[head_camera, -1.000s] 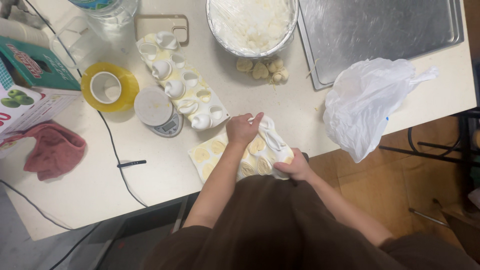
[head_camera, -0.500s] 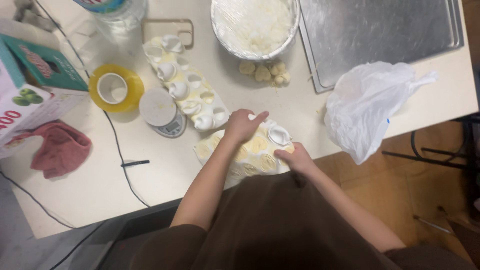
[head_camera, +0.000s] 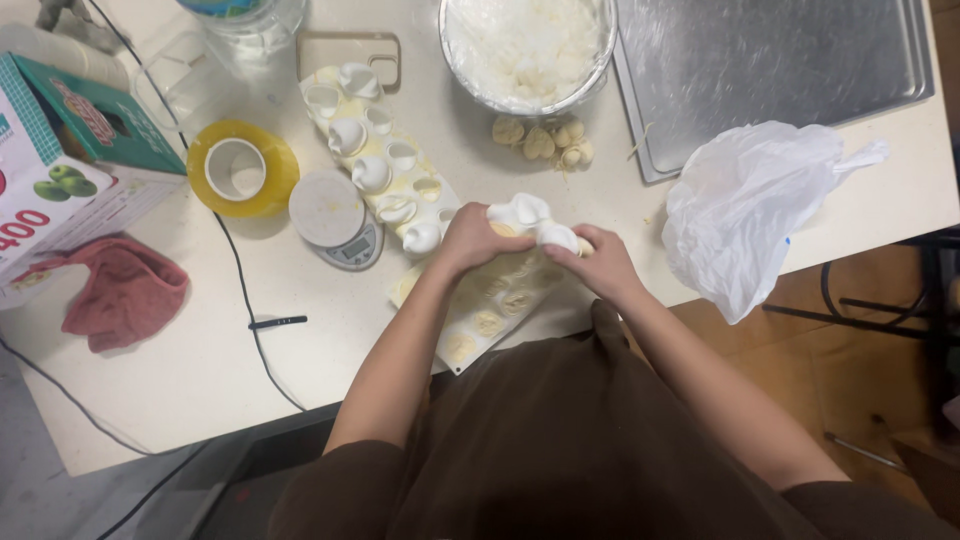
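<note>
My left hand (head_camera: 472, 240) and my right hand (head_camera: 598, 265) both grip the far end of a white flexible mould (head_camera: 478, 322) that lies at the table's near edge. That end is bent upward between my fingers, and its heart-shaped cups bulge out white. The flat part of the mould holds several pale yellow heart-shaped pieces. A second white mould (head_camera: 385, 160) lies just beyond my left hand, most of its cups pushed up.
Several yellow pieces (head_camera: 545, 140) sit beside a film-covered metal bowl (head_camera: 527, 45) and a steel baking tray (head_camera: 770, 70). A small scale (head_camera: 333, 215), yellow tape roll (head_camera: 238, 168), cartons (head_camera: 60, 160), red cloth (head_camera: 125, 290), black cables and a white plastic bag (head_camera: 750, 205) lie around.
My hands have shifted from the mould's right corner toward its far end. They have bent that end further up, so more white cups show.
</note>
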